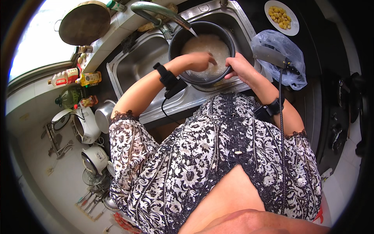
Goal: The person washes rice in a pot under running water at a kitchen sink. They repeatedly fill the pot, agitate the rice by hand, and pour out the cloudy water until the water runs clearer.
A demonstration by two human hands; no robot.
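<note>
A dark round pot [173, 44] stands in the right basin of the steel sink, holding cloudy whitish water [201, 44] with pale grains that look like rice. Water runs into it from a curved metal tap [175, 18]. My left hand [200, 62] is inside the pot, its fingers bent at the water; they are blurred and their tips are partly hidden. On the pot's near right side, my right hand [238, 65] grips the rim, thumb above and fingers against the wall. Black bands with small devices are strapped to both wrists.
Right of the sink lie a cleaver [268, 56], a clear plastic bag [270, 41] and a white plate [267, 8] of yellow chunks. The left basin [128, 67] adjoins the pot. Bottles [65, 76] and a round board [84, 23] stand leftward; a cable [281, 117] hangs by my right arm.
</note>
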